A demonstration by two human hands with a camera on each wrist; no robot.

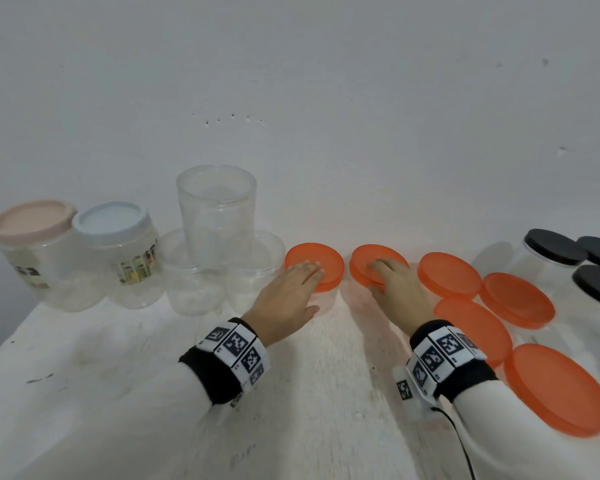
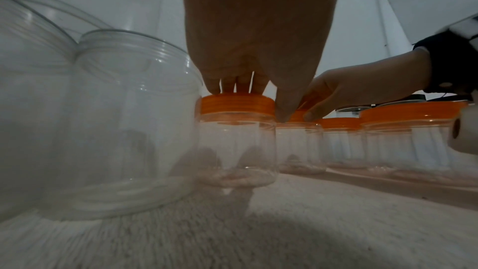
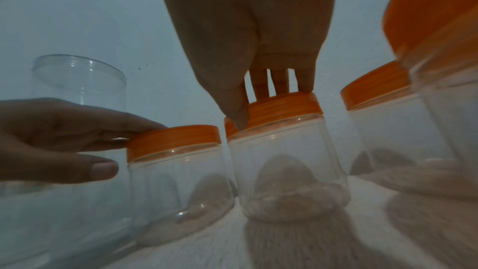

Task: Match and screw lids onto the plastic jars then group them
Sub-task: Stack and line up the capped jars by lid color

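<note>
Left hand laid flat on the lid of an orange-lidded jar, fingers straight and close together on top, thumb hanging down beside the rim without closing on it. Right hand likewise on the neighbouring orange jar, fingers extended over the lid, thumb against its edge.

Just left of the left hand, crowding it: open clear jars without lids, one taller clear jar stacked on top. Farther left, a blue-lidded jar and a pink-lidded jar. Right of the right hand, four more orange-lidded jars packed closely; beyond them, black-lidded jars, partly cut by the frame edge.

All standing on a white table against a white wall. Clear jar bodies hard to make out from the head view. Whether the lids under the hands are screwed tight: cannot tell.
</note>
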